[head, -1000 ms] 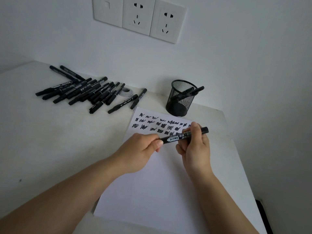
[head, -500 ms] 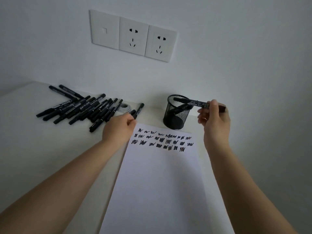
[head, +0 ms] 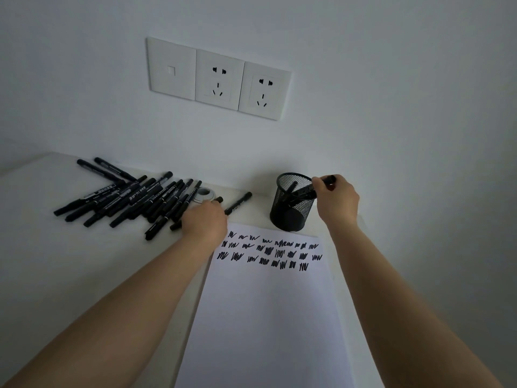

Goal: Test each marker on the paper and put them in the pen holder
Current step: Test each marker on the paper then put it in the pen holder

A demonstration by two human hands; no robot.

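A black mesh pen holder [head: 291, 217] stands just beyond the white paper [head: 268, 309], which carries rows of black test scribbles near its far edge. My right hand [head: 337, 201] grips a black marker [head: 306, 191] by its upper end, its lower part dipping into the holder beside another marker inside. My left hand [head: 205, 222] rests palm down on a marker at the right end of the pile of black markers [head: 126, 197]; its fingers are curled over it, and whether they grip it is hidden. One single marker [head: 237, 204] lies just right of that hand.
A small roll of tape [head: 204, 194] lies behind the pile by the wall. Wall sockets [head: 219, 79] are above the white table [head: 56, 261]. The table's right edge runs close to the paper and the holder.
My right hand carried the tested marker from above the paper to the holder and lowered its tip inside. My left hand left that marker and moved onto the pile.
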